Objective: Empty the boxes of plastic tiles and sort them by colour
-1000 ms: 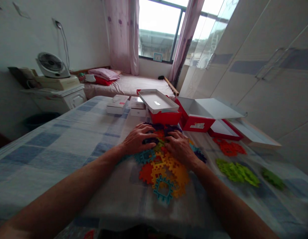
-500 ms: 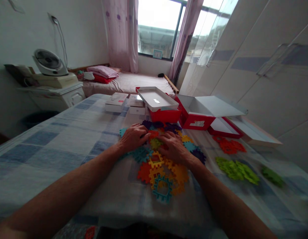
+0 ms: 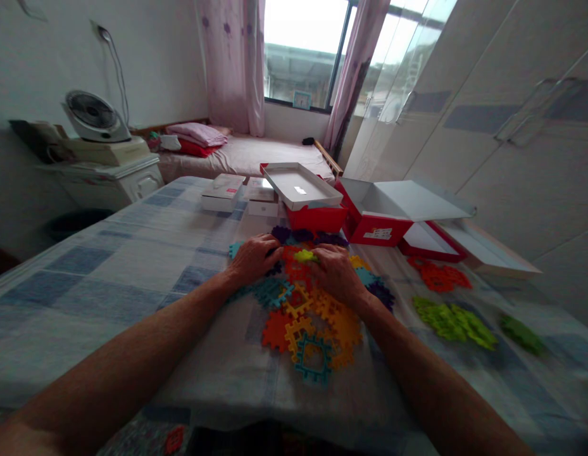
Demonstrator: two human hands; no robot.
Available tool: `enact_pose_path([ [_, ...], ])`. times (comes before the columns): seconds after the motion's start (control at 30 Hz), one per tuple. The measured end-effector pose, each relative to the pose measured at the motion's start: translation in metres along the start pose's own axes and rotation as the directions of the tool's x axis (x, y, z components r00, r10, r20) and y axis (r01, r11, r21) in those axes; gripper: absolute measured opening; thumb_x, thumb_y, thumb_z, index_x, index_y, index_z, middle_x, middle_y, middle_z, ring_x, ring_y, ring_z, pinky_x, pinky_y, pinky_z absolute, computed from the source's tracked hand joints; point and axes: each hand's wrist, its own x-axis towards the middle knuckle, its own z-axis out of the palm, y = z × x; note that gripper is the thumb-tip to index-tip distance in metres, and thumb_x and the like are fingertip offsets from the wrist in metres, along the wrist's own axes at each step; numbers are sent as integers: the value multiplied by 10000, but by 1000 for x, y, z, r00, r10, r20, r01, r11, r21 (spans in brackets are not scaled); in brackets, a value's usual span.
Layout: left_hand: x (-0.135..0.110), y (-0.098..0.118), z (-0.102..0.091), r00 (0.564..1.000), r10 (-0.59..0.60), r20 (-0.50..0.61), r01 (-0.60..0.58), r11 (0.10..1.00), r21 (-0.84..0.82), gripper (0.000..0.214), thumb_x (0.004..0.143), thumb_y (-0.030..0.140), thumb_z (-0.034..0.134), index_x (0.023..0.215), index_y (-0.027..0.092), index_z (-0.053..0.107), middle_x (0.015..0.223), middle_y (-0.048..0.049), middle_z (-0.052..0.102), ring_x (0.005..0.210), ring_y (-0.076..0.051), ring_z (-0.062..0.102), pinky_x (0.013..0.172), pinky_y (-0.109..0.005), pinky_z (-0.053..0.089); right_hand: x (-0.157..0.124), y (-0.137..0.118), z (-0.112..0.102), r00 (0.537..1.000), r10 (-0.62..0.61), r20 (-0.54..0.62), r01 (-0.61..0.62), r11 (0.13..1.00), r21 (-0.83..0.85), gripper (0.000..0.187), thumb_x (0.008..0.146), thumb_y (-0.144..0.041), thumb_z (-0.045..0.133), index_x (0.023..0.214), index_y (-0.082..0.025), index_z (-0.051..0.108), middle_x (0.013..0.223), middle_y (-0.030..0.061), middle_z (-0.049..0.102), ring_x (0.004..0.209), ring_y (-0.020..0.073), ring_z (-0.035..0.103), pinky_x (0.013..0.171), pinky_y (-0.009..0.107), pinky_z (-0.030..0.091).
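Note:
A heap of flat, toothed plastic pieces (image 3: 307, 323) in orange, yellow, teal, red and purple lies on the checked tablecloth (image 3: 132, 266) in front of me. My left hand (image 3: 254, 258) rests curled on the far left of the heap, fingers on dark pieces. My right hand (image 3: 335, 273) sits on the heap's right side and pinches a yellow-green piece (image 3: 305, 256) lifted slightly above the others. The two hands are almost touching.
Sorted piles lie to the right: red pieces (image 3: 440, 277), light green pieces (image 3: 450, 323) and a darker green piece (image 3: 520, 334). Open red boxes (image 3: 379, 221) and small white boxes (image 3: 222, 192) stand behind the heap. A wardrobe (image 3: 512, 145) stands at the right.
Both hands slid slightly toward me and drew closer together. The right hand's fingers closed on a yellow-green piece and raised it from the heap.

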Motion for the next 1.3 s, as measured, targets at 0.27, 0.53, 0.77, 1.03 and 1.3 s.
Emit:
enact_pose_path([
  [0.27,-1,-11,6,999,31,18,-30,999,-25,357,906,382,389,858,175,676,1004,-64,676,917,-192,621,875,-311,469,-26,27,-63,928,369,-56,-299,824,481,218,817,-333,458,918,-165,554,794,9,617,697,136,552,647,241,414],
  [0.53,1,-14,6,999,13,35,-12,999,-30,394,882,453,372,841,210,678,1016,-58,681,952,-226,622,902,-346,468,-127,99,-123,732,668,-135,-651,744,148,344,770,-373,507,1026,-167,609,928,83,677,741,189,628,672,298,477],
  [0.77,0,-15,6,999,5,51,-4,1000,-31,398,881,460,370,847,208,676,1042,-59,676,962,-222,621,925,-340,452,-177,126,-133,739,672,-39,-673,738,-48,359,754,-345,535,1048,-178,659,1027,97,685,833,212,651,732,328,518],
  [1.03,0,-11,6,999,12,30,-11,999,-32,387,889,413,373,856,184,683,1006,-67,677,944,-209,620,902,-318,463,-149,111,-119,799,553,-236,-583,809,-75,347,790,-350,518,1061,-178,650,1101,107,633,1020,238,595,862,379,486],
  [1.3,0,-2,4,987,158,7,-158,987,-1,307,903,334,425,979,189,686,1075,-74,662,1023,-203,576,945,-366,455,-48,46,-60,959,268,92,-275,959,71,420,844,-376,524,1219,-190,559,1258,98,565,1155,226,523,971,371,400],
])
